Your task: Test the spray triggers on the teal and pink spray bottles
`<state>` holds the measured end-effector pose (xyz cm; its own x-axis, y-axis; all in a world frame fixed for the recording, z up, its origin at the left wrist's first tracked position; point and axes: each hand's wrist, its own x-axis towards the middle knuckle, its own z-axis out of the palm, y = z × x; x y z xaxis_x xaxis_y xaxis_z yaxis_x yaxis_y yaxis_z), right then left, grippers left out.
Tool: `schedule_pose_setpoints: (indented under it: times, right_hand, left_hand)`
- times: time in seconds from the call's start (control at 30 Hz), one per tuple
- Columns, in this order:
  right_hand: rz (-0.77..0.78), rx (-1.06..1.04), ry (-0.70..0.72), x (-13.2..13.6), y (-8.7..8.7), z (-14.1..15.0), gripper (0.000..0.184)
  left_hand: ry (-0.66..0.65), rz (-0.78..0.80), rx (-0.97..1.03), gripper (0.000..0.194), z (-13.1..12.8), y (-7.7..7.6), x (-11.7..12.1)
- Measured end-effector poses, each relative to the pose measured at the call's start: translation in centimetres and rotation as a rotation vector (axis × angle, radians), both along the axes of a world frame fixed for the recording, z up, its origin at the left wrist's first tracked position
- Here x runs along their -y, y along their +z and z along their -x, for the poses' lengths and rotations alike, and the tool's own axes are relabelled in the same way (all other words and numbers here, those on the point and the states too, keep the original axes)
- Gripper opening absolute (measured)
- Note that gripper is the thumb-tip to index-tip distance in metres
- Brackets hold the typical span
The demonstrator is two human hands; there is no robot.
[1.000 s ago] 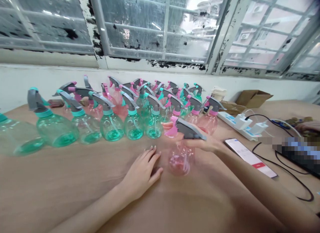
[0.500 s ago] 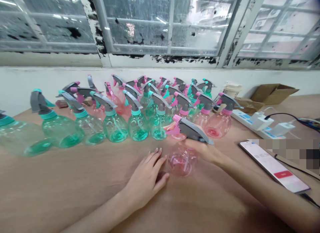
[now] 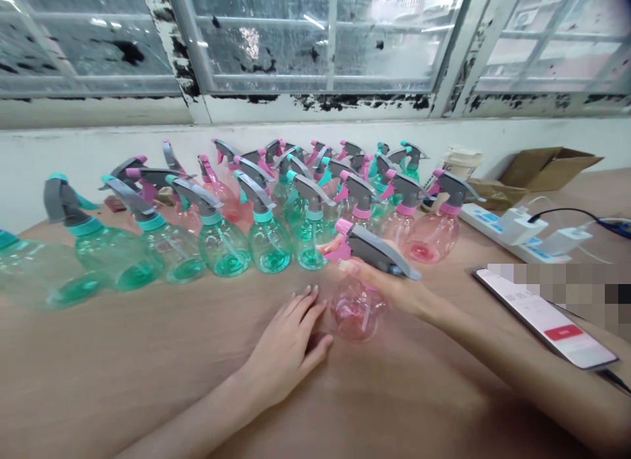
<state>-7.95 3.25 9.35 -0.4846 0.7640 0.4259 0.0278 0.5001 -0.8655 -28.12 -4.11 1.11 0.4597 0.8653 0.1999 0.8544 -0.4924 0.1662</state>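
My right hand [image 3: 389,285] is wrapped round the neck of a pink spray bottle [image 3: 357,314], just under its grey and pink trigger head. The bottle stands on the wooden table in front of me, its nozzle pointing left; some of my fingers are hidden behind the head. Flat on the tabletop lies my left hand [image 3: 290,344], fingers stretched out, close to the bottle's left side and holding nothing. Beyond the hands runs a row of green spray bottles [image 3: 269,245], with pink spray bottles [image 3: 434,232] at its right end.
Several more green and pink spray bottles crowd behind the front row. To the right lie a phone [image 3: 552,321] with a lit screen and a white power strip [image 3: 513,235] with chargers. A paper cup [image 3: 461,163] and an open cardboard box [image 3: 549,169] stand by the wall.
The camera view has shifted, so the phone and power strip appear larger and nearer. Both hands keep their places: the right stays round the pink spray bottle, the left flat on the table.
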Motion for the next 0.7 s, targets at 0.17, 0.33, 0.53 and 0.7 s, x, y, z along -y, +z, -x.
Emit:
schedule_pose_setpoints:
  times: [0.17,0.33,0.53,0.7]
  right_hand:
    - [-0.097,0.014,-0.026,-0.03,0.24,-0.07,0.028]
    - [-0.120,0.044,-0.063,-0.12,-0.04,-0.03,0.034]
    - [-0.052,-0.052,-0.004,0.02,-0.16,0.13,0.018]
    - [-0.012,-0.062,-0.035,0.14,-0.29,0.21,0.017]
  left_hand:
    - [-0.007,-0.020,-0.005,0.046,0.10,-0.05,-0.04]
    - [-0.007,-0.041,-0.011,0.044,0.09,-0.10,-0.08]
    - [-0.013,-0.051,-0.027,0.044,0.05,0.04,0.00]
    - [-0.019,-0.054,-0.035,0.043,0.00,0.14,-0.02]
